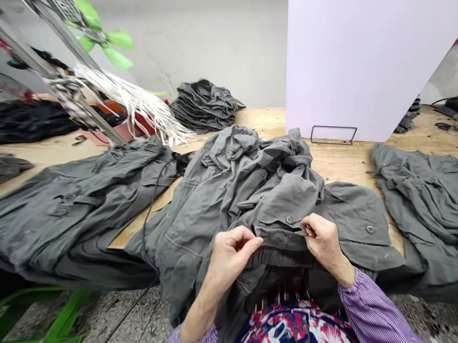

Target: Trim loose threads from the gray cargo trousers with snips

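1. The left hand (231,252) pinched the dark edge of a grey garment (251,192), thumb and fingers closed on the cloth.
2. The right hand (322,241) was clamped on the same edge, a little apart from the left hand, with the fabric stretched between them.
3. The grey garment lay heaped on the tabletop (339,161) just beyond both hands and hung down over the near edge toward the person's lap.
4. A buttoned pocket flap (288,207) sat just above the gap between the hands.
5. Another grey garment (71,205) was spread flat well off to the left of the left hand.
6. A third grey piece (425,200) lay to the right of the right hand.
7. A folded stack of grey clothes (205,107) stood far beyond the hands, beside a pale upright board (351,60).
8. A bundle of white strings (133,104) hung beyond the left hand.
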A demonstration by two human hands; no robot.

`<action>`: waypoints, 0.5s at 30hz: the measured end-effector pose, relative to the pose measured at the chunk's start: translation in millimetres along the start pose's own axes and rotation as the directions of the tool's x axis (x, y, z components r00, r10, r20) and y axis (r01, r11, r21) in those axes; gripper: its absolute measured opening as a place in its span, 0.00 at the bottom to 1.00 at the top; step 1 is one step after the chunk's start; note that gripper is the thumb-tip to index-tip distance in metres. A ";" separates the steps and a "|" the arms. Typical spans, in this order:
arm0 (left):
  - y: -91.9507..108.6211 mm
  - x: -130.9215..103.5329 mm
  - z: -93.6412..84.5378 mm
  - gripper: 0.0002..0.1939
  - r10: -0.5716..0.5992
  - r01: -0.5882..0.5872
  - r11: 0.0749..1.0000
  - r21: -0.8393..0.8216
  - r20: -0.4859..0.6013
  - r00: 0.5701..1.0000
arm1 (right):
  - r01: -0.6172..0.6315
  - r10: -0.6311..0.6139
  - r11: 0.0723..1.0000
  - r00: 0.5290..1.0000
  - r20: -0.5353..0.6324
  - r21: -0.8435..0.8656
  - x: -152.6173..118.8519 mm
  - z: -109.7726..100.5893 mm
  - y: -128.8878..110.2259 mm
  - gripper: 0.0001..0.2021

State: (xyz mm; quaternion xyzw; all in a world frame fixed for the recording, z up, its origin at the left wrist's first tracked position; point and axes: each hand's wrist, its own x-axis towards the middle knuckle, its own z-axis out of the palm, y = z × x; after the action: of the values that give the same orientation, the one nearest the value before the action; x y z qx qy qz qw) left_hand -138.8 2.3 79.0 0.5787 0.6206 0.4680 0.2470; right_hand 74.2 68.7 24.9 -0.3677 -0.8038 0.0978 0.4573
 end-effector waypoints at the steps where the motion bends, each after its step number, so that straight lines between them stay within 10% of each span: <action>1: 6.8 -0.9 -2.0 0.11 0.074 -0.072 0.995 0.075 -0.024 0.997 | 0.024 -0.025 0.999 0.999 -0.022 -0.025 -1.4 -4.5 0.6 0.10; 5: 25.9 6.6 -1.8 0.08 0.286 -0.221 0.939 0.263 -0.244 0.927 | 0.028 -0.043 0.990 0.993 -0.107 -0.135 -17.9 -41.7 8.8 0.11; 15: 32.5 73.9 43.0 0.06 0.173 -0.152 0.931 0.331 -0.036 0.984 | -0.369 0.246 0.881 0.893 -0.377 -0.297 -70.6 -106.5 58.2 0.04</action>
State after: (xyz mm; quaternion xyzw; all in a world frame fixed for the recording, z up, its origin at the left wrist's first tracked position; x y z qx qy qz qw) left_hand -101.9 81.6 105.6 0.6456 0.6471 0.3959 0.0878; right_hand 211.3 43.0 9.3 -0.5808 -0.6507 -0.0417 0.4873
